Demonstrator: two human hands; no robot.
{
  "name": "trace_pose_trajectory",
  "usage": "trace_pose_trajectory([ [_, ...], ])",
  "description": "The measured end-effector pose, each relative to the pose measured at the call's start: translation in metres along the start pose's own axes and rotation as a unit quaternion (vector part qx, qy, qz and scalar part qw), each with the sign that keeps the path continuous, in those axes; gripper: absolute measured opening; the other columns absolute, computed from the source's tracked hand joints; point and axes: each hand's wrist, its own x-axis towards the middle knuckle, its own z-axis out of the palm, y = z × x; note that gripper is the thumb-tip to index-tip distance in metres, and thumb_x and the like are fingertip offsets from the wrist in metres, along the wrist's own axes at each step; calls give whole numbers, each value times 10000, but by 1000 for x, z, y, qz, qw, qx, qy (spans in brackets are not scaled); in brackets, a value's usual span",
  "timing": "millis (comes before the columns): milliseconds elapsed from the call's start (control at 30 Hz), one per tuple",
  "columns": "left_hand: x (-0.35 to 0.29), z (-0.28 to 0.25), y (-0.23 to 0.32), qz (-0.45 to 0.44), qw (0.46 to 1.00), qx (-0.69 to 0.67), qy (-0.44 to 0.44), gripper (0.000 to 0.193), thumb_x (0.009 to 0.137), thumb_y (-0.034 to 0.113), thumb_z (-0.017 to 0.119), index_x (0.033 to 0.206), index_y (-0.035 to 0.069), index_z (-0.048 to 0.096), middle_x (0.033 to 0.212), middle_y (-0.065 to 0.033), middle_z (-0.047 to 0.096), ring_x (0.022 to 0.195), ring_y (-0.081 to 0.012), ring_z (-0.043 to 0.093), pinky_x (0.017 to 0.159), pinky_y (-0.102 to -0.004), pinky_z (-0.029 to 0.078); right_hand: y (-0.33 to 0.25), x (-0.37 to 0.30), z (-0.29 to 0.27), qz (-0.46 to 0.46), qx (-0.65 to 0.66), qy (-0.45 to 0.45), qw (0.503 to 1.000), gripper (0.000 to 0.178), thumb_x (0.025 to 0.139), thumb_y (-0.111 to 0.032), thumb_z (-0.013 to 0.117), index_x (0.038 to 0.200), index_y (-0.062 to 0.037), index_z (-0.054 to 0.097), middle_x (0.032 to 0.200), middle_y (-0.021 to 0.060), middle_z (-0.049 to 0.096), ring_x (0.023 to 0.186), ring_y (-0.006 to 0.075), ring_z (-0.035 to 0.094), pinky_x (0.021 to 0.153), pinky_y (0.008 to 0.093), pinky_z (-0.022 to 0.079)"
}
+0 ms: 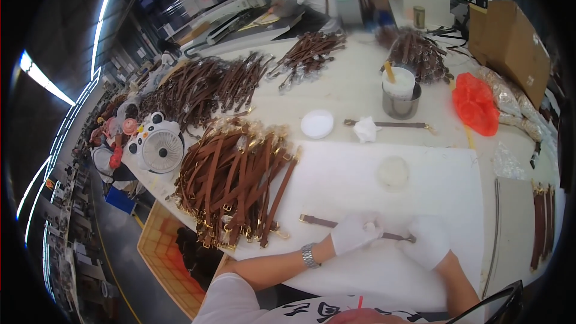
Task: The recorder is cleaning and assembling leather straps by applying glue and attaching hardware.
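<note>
A brown leather strap (322,222) with a gold buckle at its left end runs level across the white sheet. My left hand (354,233), in a white glove, is closed around the strap's middle, finger and thumb pinched together. Also gloved in white, my right hand (428,240) grips the strap near its right end, where a small metal fitting shows beside the fingers. Part of the strap shows between the two hands. Beyond them a round translucent disc (393,173) lies on the white sheet (336,168).
A pile of brown straps (231,183) lies left, beside a white fan (161,149). Farther back are a white lid (317,124), crumpled white cloth (365,129) on another strap, a metal pot (400,108) holding a white tub, and a red bag (474,104). A person works beyond.
</note>
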Motion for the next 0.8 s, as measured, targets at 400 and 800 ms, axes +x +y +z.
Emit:
trace_pose_trajectory([
  [400, 2, -3, -7, -10, 999, -47, -14, 86, 1015, 178, 667, 985, 102, 694, 886, 55, 666, 735, -30, 637, 574, -206, 525, 3, 3, 0, -4, 2, -10, 1000, 301, 753, -272, 867, 734, -17, 707, 794, 205, 659, 789, 406, 659, 728, 516, 526],
  [800, -3, -3, -10, -32, 998, -47, 0, 145, 1040, 229, 653, 992, 103, 706, 872, 44, 672, 728, -33, 644, 575, -217, 520, 4, 6, 10, -49, 33, 24, 998, 299, 736, -263, 871, 722, -22, 695, 775, 191, 651, 787, 408, 651, 715, 519, 515],
])
